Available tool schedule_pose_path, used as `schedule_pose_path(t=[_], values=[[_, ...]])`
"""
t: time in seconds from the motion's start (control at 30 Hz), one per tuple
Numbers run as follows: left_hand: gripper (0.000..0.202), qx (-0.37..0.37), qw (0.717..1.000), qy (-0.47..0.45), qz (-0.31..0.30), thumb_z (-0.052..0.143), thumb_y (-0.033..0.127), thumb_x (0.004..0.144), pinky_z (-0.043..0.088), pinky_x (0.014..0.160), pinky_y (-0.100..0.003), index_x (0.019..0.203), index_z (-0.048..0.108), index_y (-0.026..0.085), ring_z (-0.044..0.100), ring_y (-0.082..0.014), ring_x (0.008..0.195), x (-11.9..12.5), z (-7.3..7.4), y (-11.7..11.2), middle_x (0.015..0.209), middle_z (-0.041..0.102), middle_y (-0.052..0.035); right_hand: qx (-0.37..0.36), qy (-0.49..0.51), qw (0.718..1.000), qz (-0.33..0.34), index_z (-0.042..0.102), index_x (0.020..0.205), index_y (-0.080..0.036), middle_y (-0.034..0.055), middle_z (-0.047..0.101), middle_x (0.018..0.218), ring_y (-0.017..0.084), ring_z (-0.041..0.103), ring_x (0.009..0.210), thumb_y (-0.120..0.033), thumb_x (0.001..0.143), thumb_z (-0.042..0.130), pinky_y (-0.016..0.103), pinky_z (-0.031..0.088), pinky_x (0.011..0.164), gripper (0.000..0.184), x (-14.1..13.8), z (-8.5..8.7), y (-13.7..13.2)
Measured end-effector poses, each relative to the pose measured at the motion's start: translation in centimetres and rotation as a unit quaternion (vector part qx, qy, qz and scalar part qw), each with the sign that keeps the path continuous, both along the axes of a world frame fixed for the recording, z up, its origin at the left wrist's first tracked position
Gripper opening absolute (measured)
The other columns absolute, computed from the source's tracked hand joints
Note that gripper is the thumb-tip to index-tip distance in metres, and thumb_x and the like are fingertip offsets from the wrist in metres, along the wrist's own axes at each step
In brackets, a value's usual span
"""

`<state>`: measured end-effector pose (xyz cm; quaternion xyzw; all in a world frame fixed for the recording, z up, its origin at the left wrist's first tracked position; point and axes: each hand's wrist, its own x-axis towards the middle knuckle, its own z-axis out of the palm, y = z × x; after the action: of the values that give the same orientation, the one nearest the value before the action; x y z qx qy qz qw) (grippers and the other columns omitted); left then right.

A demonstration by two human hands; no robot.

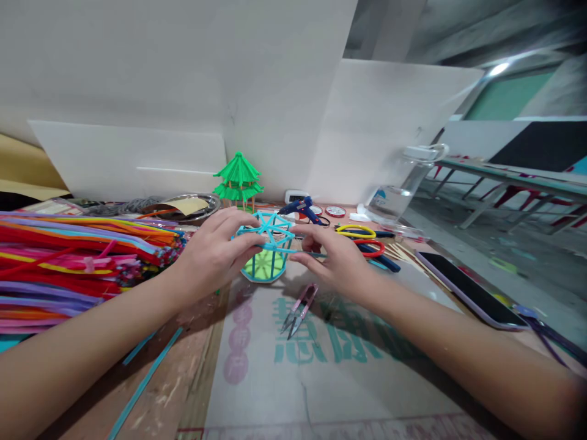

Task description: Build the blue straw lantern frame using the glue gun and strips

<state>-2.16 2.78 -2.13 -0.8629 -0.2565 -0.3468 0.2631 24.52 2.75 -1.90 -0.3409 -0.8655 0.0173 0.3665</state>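
A small light-blue stick frame model (268, 253) with a green base stands on the cardboard sheet (330, 379). My left hand (215, 253) is closed on its left side, fingers curled round the top spokes. My right hand (334, 256) pinches a thin blue stick (287, 249) that reaches into the frame from the right. A pair of pink thread snips (299, 308) lies on the cardboard just in front of my right hand.
A big heap of coloured pipe cleaners (68, 263) fills the left. Behind stand a green pagoda model (238, 177), a blue glue gun (302, 211), a metal dish (188, 208), scissors (367, 241), a clear jug (403, 195). A phone (468, 290) lies right. Loose blue sticks (147, 379) lie front left.
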Motion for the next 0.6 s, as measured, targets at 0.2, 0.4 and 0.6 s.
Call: schedule_pose_path(t=[0.2,0.4,0.6], values=[[0.015,-0.009,1.000,0.001,0.015,0.059,0.017,0.095,0.049,0.106,-0.048,0.108,0.065,0.022,0.059,-0.0267,0.118,0.1,0.0,-0.2,0.121,0.064,-0.0096,-0.064,0.035,0.997,-0.011,0.064,0.129,-0.018,0.0025,0.071,0.083,0.018,0.065,0.076,-0.023,0.095,0.061,0.030,0.048,0.073,0.034,-0.2,0.0,0.4],[0.027,-0.017,1.000,0.004,0.024,0.061,0.022,0.094,0.047,0.109,-0.052,0.121,0.062,0.020,0.056,-0.0299,0.121,0.9,-0.1,-0.9,0.125,0.062,-0.0125,-0.149,0.062,0.987,-0.008,0.066,0.129,-0.019,-0.0012,0.067,0.074,0.016,0.062,0.069,-0.023,0.093,0.063,0.028,0.048,0.068,0.036,-0.6,-0.3,0.5],[0.027,-0.069,0.998,-0.002,0.008,0.061,0.024,0.094,0.045,0.111,-0.052,0.120,0.064,0.019,0.057,-0.0294,0.122,1.1,-0.1,-1.2,0.125,0.062,-0.0127,-0.141,0.057,0.988,-0.015,0.066,0.124,-0.022,-0.0012,0.068,0.076,0.016,0.063,0.071,-0.021,0.092,0.064,0.026,0.047,0.065,0.033,-0.9,-0.3,-0.2]])
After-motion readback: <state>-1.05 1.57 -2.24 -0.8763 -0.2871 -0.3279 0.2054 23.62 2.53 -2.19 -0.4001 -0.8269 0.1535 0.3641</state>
